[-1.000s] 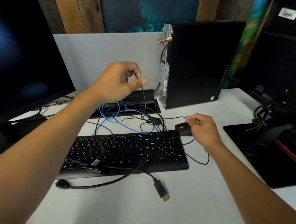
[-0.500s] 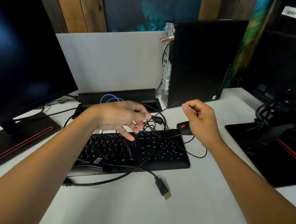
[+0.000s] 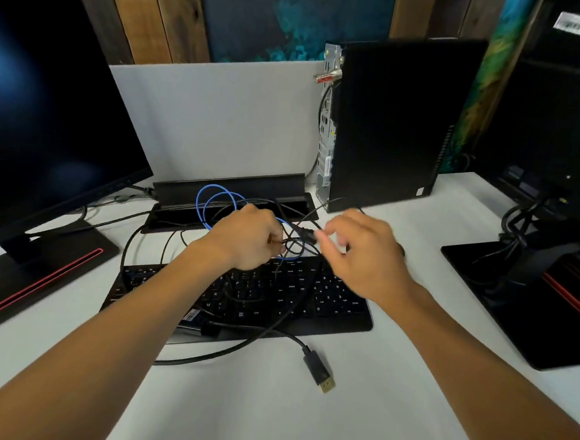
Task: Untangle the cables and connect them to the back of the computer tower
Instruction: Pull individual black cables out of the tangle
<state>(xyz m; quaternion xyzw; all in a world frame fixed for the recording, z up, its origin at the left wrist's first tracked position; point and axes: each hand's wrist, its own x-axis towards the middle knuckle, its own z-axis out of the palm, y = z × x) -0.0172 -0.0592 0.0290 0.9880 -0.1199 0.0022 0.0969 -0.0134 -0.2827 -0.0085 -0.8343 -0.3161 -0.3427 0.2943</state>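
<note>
The black computer tower stands at the back of the desk, its port panel facing left with one black lead plugged in. A knot of thin black cables and a looped blue cable lies over the top edge of the black keyboard. My left hand grips thin black strands at the knot's left side. My right hand is blurred, fingers loosely curled at the knot's right side; whether it holds a strand is unclear. A thick black cable ends in a gold-tipped plug lying loose in front of the keyboard.
A large dark monitor on a red-striped base fills the left. Another monitor stand with bundled cables sits at the right. A black cable tray runs below the grey divider. White desk lies nearest me.
My left hand came down from a raised pinch to the knot and closed on strands. My right hand left the mouse, lifted a thin cable, then swung left towards the knot.
</note>
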